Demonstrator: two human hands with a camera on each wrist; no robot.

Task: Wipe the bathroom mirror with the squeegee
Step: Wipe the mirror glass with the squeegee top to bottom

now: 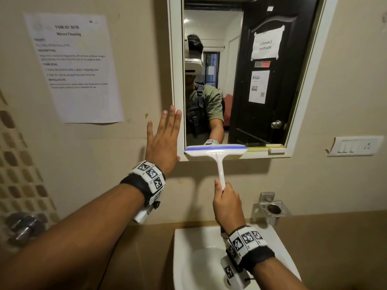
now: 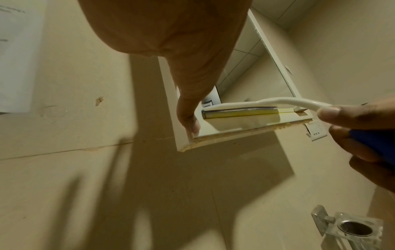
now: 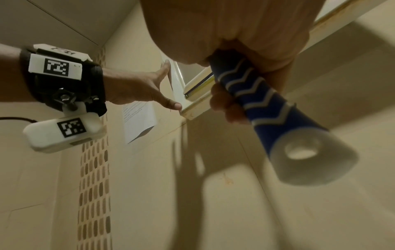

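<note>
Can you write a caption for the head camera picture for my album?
Right hand holds the squeegee at the mirror's bottom edge; flat left hand touches the frame.

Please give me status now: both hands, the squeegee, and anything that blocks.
Right hand grips squeegee handle; blade at mirror bottom edge. Left hand open, flat against mirror frame, left side. Nothing in the way.

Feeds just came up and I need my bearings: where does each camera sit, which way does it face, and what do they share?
Head: worn on the head, facing the mirror; both forearms show.
Left wrist: under the left hand, looking up at the mirror frame's lower corner; palm and thumb show.
Right wrist: under the right hand, looking up the wall; its fingers grip the squeegee.
Shared: all show the squeegee and left hand.
</note>
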